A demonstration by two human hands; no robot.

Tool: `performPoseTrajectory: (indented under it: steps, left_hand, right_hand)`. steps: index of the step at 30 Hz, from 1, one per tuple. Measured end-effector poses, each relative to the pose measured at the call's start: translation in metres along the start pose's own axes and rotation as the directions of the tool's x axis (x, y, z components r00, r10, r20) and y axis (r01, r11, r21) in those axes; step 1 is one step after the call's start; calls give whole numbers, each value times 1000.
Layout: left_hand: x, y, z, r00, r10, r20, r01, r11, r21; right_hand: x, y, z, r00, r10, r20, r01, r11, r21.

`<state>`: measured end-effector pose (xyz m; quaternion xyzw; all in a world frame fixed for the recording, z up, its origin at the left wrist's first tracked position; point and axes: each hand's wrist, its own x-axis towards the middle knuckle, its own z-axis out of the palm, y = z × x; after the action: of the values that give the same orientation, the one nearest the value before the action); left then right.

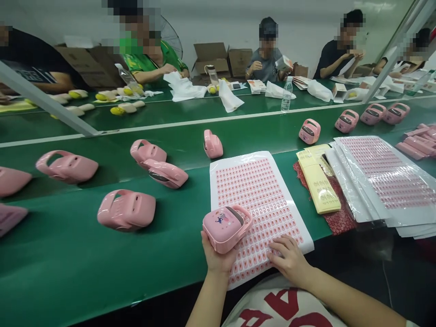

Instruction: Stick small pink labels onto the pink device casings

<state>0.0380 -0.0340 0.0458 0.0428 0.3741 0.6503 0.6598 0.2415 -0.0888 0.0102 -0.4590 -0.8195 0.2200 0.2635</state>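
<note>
My left hand (218, 261) is wrapped around a small pink handled device (223, 229), holding it tilted above the sheet. Its front bears a small printed picture, with a dark strip beside the handle. Under it lies a white sticker sheet (252, 186), covered in rows of small pink-and-red oval stickers. My right hand (288, 259) rests on the sheet's lower right part, its fingers slightly bent and apart, touching the stickers. Whether a sticker is under those fingertips is too small to tell.
More pink devices (127, 210) lie on the green surface to the left and stand along the green belt (259, 131). On the right are a yellow packet (318, 181), further sticker sheets (384, 172) and pink parts (417, 143). Several people work across the belt, near a water bottle (286, 95).
</note>
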Motion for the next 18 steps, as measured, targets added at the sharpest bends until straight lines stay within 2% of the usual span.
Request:
performPoseTrajectory:
  steps: [5, 7, 9, 11, 13, 15, 16, 18]
  left_hand:
    - [1, -2, -2, 1000, 14, 17, -13, 999, -32]
    - [2, -3, -3, 999, 25, 35, -23, 999, -48]
    - [2, -5, -2, 998, 43, 45, -40, 997, -59]
    - [2, -9, 1, 997, 62, 38, -59, 995, -75]
    - [1, -14, 7, 998, 50, 38, -45, 992, -120]
    - [-1, -20, 13, 997, -16, 71, 29, 982, -186]
    - [-3, -22, 17, 994, -59, 95, 79, 972, -220]
    - [-7, -27, 24, 981, -129, 142, 165, 945, -281]
  right_hand:
    - [-9, 4, 8, 999, -49, 15, 48, 998, 33]
    - [-9, 0, 8, 1000, -2, -8, 3, 996, 86]
    - [-2, -8, 2, 993, 110, -32, -99, 966, 241]
    - [14, -17, -7, 959, 281, -46, -226, 849, 478]
    - [37, -26, -17, 897, 439, -56, -283, 664, 692]
    - [62, -36, -23, 846, 525, -88, -240, 523, 818]
    - [73, -40, -23, 831, 546, -109, -206, 483, 851]
    - [89, -48, -21, 807, 570, -152, -160, 460, 873]
